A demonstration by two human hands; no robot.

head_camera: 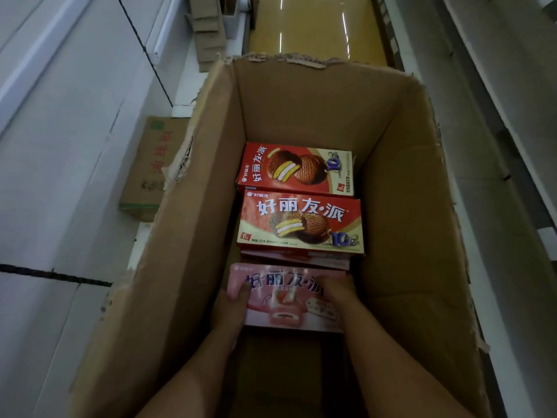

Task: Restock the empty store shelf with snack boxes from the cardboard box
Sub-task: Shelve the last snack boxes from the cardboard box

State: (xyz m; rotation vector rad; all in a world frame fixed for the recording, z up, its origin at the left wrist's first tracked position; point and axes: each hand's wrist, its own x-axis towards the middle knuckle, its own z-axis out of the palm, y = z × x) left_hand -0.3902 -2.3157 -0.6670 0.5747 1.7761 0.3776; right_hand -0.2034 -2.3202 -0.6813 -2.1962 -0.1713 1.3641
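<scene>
Both hands reach deep into the cardboard box, the left hand and right hand grasping a pink snack box by its ends. Two red snack boxes lie just beyond it. White shelves flank the aisle.

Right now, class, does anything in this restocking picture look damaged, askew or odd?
Yes. The large cardboard box has ragged, torn top edges. Inside, the far red snack box lies turned the opposite way to the near red snack box. Both hands hold the pink snack box, which looks undamaged.
</scene>
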